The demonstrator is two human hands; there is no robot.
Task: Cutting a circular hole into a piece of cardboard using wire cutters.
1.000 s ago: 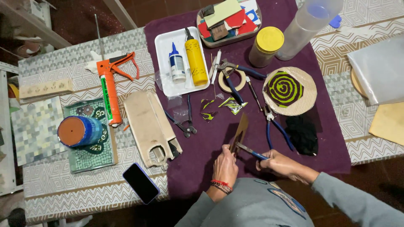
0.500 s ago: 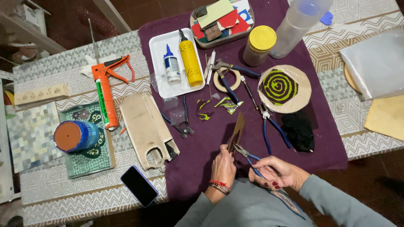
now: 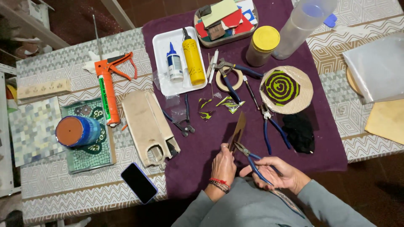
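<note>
My left hand pinches the lower end of a thin brown shard and holds it upright over the purple cloth. My right hand grips the blue handles of a pair of nippers; their jaws bite the shard's lower edge beside my left fingers. Behind them on the cloth lie small green and black tile pieces and a round disc with a green spiral mosaic.
Other blue-handled pliers and a black rag lie right of my hands. A white tray holds two glue bottles. An orange caulking gun, a tan board, a phone and a blue pot lie to the left.
The view has shifted slightly. My right hand has brought the nippers up to the shard's lower edge, close to my left fingers.
</note>
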